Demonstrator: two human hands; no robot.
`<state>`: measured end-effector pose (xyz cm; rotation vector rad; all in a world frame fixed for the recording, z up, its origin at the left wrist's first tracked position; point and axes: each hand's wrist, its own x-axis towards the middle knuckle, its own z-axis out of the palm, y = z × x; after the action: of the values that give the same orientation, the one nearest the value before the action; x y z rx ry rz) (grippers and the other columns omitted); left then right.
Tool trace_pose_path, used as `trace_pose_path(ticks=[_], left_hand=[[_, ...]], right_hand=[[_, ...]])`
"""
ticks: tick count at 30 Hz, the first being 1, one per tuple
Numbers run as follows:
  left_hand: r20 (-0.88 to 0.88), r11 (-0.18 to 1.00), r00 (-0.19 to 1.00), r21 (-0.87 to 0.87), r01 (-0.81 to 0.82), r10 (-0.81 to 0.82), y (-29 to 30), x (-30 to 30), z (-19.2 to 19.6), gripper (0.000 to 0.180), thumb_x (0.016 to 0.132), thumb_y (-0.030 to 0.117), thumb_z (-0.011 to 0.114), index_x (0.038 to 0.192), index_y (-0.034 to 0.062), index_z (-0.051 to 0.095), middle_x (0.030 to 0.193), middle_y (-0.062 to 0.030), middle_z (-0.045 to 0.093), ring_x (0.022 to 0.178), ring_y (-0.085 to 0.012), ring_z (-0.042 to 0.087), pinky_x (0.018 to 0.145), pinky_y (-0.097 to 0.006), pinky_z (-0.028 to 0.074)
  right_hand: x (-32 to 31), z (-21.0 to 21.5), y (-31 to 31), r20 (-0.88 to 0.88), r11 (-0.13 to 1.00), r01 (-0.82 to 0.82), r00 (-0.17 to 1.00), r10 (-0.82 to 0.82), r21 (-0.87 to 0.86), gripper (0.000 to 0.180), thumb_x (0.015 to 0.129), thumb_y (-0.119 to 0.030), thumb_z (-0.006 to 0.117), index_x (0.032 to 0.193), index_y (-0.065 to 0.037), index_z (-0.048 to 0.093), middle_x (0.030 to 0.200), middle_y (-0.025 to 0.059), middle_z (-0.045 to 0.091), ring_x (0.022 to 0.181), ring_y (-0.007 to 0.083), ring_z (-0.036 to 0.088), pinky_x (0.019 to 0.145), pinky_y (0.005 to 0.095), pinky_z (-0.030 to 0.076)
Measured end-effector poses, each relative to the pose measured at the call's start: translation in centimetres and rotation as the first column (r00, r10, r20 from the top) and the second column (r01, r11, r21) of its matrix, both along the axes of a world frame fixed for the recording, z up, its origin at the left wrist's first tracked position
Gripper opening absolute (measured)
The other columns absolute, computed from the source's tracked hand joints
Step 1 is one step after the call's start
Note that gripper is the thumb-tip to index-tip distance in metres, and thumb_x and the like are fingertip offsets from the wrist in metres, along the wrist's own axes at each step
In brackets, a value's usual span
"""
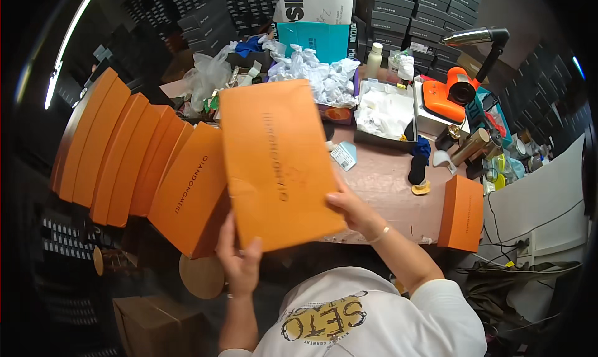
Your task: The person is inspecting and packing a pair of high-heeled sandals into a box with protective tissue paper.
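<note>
Both my hands hold up a flat orange shoebox (274, 158) with printed lettering on its lid, tilted in front of me. My left hand (240, 260) grips its lower left corner, thumb on the face and fingers behind. At its lower right edge, my right hand (349, 204) has the thumb on the lid, with the other fingers mostly hidden behind the box. Just left of it, another orange shoebox (190, 189) leads a leaning row of several similar orange boxes (118, 151).
Across the pink table (398, 195) lie an open box of white tissue paper (386, 111), crumpled paper (311, 77), black socks (417, 169) and an orange heat gun-like device (445, 98). An orange box (461, 214) stands at the right edge. Stacked grey shoeboxes (392, 8) rise behind.
</note>
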<state>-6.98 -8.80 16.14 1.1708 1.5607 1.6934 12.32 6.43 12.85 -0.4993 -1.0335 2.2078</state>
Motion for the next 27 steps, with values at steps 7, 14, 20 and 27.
trace_pose_path(ticks=[7, 14, 20, 27], left_hand=[[0.474, 0.822, 0.81, -0.264, 0.504, -0.345, 9.0, 11.5, -19.0, 0.052, 0.088, 0.008, 0.06, 0.135, -0.0029, 0.038, 0.125, -0.0139, 0.052, 0.112, -0.0196, 0.053, 0.097, -0.032, 0.041], [0.917, 0.773, 0.369, -0.341, 0.536, 0.148, 15.7, 11.8, -19.1, 0.033, 0.092, 0.024, 0.057, 0.118, 0.0042, 0.052, 0.104, -0.0093, 0.06, 0.089, -0.0166, 0.057, 0.07, -0.031, 0.047], [0.952, 0.92, -0.305, 0.13, 0.369, -0.012, 11.7, 5.2, -24.0, 0.04, 0.091, 0.024, 0.056, 0.121, -0.0007, 0.048, 0.104, -0.0172, 0.055, 0.072, -0.0151, 0.05, 0.062, -0.026, 0.044], [0.825, 0.887, 0.539, -0.367, 0.281, 0.171, 7.1, 1.7, -28.6, 0.041, 0.096, 0.032, 0.052, 0.129, 0.008, 0.047, 0.12, -0.0055, 0.056, 0.108, -0.0199, 0.055, 0.088, -0.031, 0.045]], right_hand=[[15.9, -15.3, -1.9, 0.465, 0.867, 0.496, 0.756, -0.46, 0.051, 0.069, 0.089, -0.045, 0.055, 0.142, -0.009, 0.03, 0.133, 0.0119, 0.045, 0.12, 0.0202, 0.048, 0.097, 0.0357, 0.042], [18.4, -11.0, 1.3, 0.343, 0.904, 0.428, 0.85, -0.399, -0.009, 0.062, 0.095, -0.047, 0.046, 0.14, -0.006, 0.036, 0.13, 0.0143, 0.049, 0.115, 0.0196, 0.052, 0.096, 0.0334, 0.041], [18.8, -10.1, 4.6, 0.702, 0.731, -0.111, 0.405, -0.585, 0.673, 0.085, 0.085, -0.052, 0.058, 0.139, 0.006, 0.029, 0.138, 0.0315, 0.037, 0.131, 0.0419, 0.034, 0.107, 0.0485, 0.027], [11.5, -19.1, -1.3, 0.799, 0.711, -0.416, 0.066, -0.598, 0.566, 0.095, 0.077, -0.053, 0.067, 0.142, 0.002, 0.024, 0.14, 0.0386, 0.022, 0.131, 0.053, 0.022, 0.108, 0.056, 0.019]])
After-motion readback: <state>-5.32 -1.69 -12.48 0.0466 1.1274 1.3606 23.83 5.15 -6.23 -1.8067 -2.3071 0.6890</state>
